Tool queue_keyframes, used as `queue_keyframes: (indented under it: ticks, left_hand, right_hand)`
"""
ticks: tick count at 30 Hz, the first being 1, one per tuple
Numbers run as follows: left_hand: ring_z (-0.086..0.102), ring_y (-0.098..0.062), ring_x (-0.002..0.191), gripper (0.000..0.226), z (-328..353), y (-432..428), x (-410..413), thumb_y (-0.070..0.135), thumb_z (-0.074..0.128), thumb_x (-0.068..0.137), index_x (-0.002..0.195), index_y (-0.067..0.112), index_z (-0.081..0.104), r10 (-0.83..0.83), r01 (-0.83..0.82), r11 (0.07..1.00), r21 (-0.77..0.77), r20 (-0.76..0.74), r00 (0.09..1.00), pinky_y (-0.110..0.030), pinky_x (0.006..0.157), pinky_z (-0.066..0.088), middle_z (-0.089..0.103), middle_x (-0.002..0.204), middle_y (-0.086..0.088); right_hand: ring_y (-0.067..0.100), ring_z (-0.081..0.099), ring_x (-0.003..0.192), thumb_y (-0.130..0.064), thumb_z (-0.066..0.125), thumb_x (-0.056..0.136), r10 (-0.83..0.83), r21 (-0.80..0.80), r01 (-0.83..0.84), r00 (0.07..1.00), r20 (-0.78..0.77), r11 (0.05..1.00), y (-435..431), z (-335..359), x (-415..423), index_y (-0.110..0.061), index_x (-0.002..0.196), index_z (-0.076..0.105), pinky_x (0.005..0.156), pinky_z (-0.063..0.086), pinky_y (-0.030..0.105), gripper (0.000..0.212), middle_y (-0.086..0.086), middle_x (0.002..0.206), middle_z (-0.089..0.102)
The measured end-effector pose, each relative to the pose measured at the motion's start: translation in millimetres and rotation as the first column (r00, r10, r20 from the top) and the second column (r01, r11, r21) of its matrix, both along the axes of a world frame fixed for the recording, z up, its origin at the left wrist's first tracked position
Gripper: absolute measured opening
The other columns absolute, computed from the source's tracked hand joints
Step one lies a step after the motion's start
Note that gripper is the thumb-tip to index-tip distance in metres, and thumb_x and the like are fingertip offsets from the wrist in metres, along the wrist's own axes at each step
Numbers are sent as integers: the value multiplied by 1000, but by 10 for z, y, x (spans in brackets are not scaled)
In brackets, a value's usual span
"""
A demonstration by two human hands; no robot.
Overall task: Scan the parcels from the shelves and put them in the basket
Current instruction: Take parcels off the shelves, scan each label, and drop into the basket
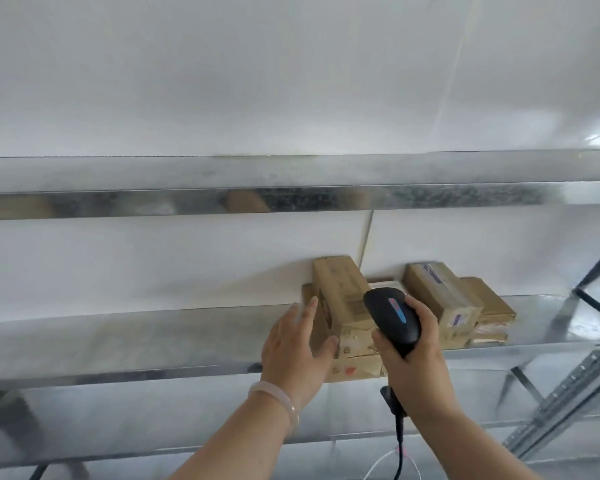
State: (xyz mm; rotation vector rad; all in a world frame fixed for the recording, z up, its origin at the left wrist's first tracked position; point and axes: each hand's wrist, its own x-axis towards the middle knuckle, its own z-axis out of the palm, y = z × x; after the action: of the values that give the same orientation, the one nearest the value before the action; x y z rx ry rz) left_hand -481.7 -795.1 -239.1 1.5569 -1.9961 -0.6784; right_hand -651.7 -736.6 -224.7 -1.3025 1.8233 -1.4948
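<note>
Head view: left hand (297,348) is up at shelf height with the palm turned right. Its fingers are straight and close together, laid flat on the left side of the top parcel (340,299), and the thumb is spread off toward the parcel's front lower corner. Nothing is curled round it. There is a pale bracelet (274,398) on that wrist.

Right hand (420,358) is wrapped tight round the handle of the black scanner (394,318). The scanner head is tilted up and forward, just in front of the top parcel's right side, with a blue light strip on its back. A black cable (400,445) drops from the handle base between the two bare forearms.

Top parcel is a brown carton standing on a pile of lower cartons (354,365) at the front edge of the middle shelf (118,337). A second pile (444,299) sits just to the right, partly behind the scanner; its top carton is taped and has blue print.

Middle shelf is galvanised sheet metal. The upper shelf (291,171) is the same metal, and its front lip reflects brown shapes. A white wall (187,81) is behind. A slotted metal upright (568,393) with diagonal braces is at right. The frame is motion-blurred, so the labels are unreadable.
</note>
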Motion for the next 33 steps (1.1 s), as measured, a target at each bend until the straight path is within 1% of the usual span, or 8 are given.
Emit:
queue_keyframes:
  ticks: [8, 12, 14, 20, 22, 24, 28, 33]
  left_hand:
    - [3, -17, 152, 69, -79, -558, -269, 60, 42, 97, 154, 46, 6, -74, 76, 991, 111, -27, 997, -44, 124, 13, 6, 165, 10]
    - [1, -19, 153, 68, -18, -766, -422, 60, 40, 97, 154, 46, 6, -91, 97, 986, 139, -44, 995, -42, 124, 12, 3, 166, 9]
    - [2, -19, 153, 69, 7, -811, -484, 60, 40, 97, 155, 44, 6, -89, 93, 985, 147, -30, 996, -43, 124, 13, 4, 165, 8]
    - [15, -24, 148, 79, 121, -939, -724, 56, 48, 95, 158, 29, 7, 19, -22, 968, 252, 13, 1000, -40, 120, 25, 11, 161, 3]
    - [20, -26, 146, 83, 168, -971, -825, 56, 50, 94, 159, 26, 7, 78, -76, 950, 304, 5, 997, -40, 118, 28, 15, 160, -1]
    - [22, -28, 145, 88, 223, -955, -918, 60, 51, 92, 159, 25, 4, 136, -137, 934, 329, 28, 990, -41, 115, 30, 19, 159, -3]
    - [25, -30, 142, 103, 252, -859, -1042, 65, 61, 82, 157, 33, -2, 205, -222, 923, 313, 86, 975, -43, 113, 32, 21, 156, -3]
    - [40, -19, 131, 101, 280, -664, -1050, 56, 70, 72, 153, 48, 10, 288, -229, 932, 281, -193, 938, -44, 109, 43, 37, 140, 8]
  right_hand:
    - [18, 61, 96, -30, 70, 84, -167, 6, 167, 985, 43, 986, -434, -4, -281, -46, 127, 37, 78, 54, 42, 56, -12, 123, 53]
    - [13, 57, 97, -25, 69, 87, -189, 16, 189, 982, 23, 982, -659, 56, -441, -42, 129, 39, 72, 47, 26, 54, -12, 124, 49]
    - [15, 58, 97, -26, 69, 86, -181, 55, 180, 983, 13, 982, -746, 31, -507, -42, 129, 37, 74, 47, 28, 56, -11, 122, 50]
    - [15, 55, 99, -31, 69, 87, -52, 202, 37, 996, 69, 979, -1017, -37, -663, -35, 134, 37, 73, 43, 25, 57, -11, 113, 50]
    - [15, 55, 104, -33, 70, 86, 9, 237, -44, 989, 147, 971, -1087, -79, -689, -36, 132, 38, 81, 49, 28, 56, -8, 117, 53]
    - [15, 56, 106, -36, 70, 86, 71, 259, -129, 973, 221, 957, -1132, -105, -723, -41, 127, 40, 93, 50, 36, 52, -9, 117, 55]
    - [5, 56, 99, -32, 69, 87, 235, 202, -292, 936, 261, 935, -1130, -66, -821, -50, 108, 41, 86, 49, 28, 39, -16, 108, 55]
    - [2, 57, 96, -29, 67, 89, 321, 131, -366, 906, 276, 921, -1076, -27, -1021, -38, 125, 42, 76, 45, 18, 45, -13, 112, 58]
